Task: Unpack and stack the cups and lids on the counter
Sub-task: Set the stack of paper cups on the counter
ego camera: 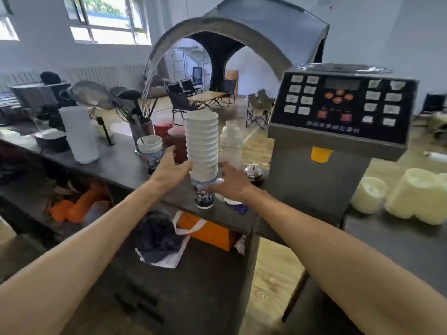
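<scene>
Hands steadying lid stack, patterned cup

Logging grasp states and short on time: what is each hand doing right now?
Left hand: fingers straight, thumb touching the white lid stack; open.
Right hand: fingers curled round the patterned cup under the stack, holding it.

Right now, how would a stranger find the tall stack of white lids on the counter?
Find the grey machine with the dark button panel. On the dark counter to its left stands a patterned blue paper cup bearing a tall ribbed stack of white lids. Unlike its neighbours, it has hands on both sides.
</scene>
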Demonstrator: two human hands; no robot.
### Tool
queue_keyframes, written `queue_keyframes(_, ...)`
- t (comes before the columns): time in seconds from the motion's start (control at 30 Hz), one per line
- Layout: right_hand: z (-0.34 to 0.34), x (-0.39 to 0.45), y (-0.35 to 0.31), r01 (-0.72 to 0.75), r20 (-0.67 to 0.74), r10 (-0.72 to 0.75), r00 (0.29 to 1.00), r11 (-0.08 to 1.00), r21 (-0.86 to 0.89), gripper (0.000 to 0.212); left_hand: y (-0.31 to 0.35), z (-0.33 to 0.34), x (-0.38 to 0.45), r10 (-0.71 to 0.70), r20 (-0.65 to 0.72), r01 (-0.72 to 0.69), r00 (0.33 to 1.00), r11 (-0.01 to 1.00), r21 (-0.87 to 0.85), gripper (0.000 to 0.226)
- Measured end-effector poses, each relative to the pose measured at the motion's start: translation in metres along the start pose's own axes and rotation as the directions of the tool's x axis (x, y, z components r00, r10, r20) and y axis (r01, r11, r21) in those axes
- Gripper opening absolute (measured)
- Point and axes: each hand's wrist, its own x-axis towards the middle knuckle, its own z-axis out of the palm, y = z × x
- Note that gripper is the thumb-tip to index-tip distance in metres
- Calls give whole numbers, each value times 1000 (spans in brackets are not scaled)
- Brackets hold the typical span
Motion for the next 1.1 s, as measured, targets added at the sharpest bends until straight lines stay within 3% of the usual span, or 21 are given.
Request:
queue_keyframes(0.07,12,19,-12,-34,-36,38,999,993,114,37,-3,-13,25,-28,66,34,997,995,-92,121)
queue_keyframes(0.13,28,36,-17,-36,-134,71,988,968,250,39,1,-19,37,-58,186,79,981,991,-107,123)
queue_keyframes(0.17,37,46,-15,-14,-200,74,977,959,282,41,1,-19,40,-44,257,74,965,991,-107,118)
queue_keyframes(0.27,55,62,-7,-21,-311,127,942,947,322,53,-11,-12,42,-27,386,62,922,995,-79,77)
queue_keyframes(0.37,68,71,-7,-133,-320,256,912,923,360,72,-26,-2,44,22,398,22,917,994,-105,80)
queue_keyframes(0.47,76,79,9,-166,-307,273,912,929,330,88,-27,-2,47,59,425,-4,903,991,-131,78)
queue_keyframes(0.53,69,69,1,-171,-326,273,905,936,308,86,-28,-2,50,98,450,-54,888,992,-111,72)
queue_keyframes(0.67,49,45,-18,-65,-372,182,910,950,306,54,-23,-4,47,204,487,-155,849,978,-138,73)
queue_keyframes(0.73,41,31,-21,-48,-354,163,921,949,313,58,-16,-5,40,270,515,-226,813,963,-148,75)
queue_keyframes(0.87,32,-7,-12,-102,-302,187,935,956,276,62,-12,4,14,349,556,-339,754,932,-125,99)
queue_keyframes(1.0,25,-56,4,-148,-249,209,946,959,242,72,-8,29,-32,405,557,-397,725,907,-143,90)
queue_keyframes(1.1,18,-97,20,-189,-271,259,927,947,259,91,4,51,-67,458,558,-443,692,880,-173,85)
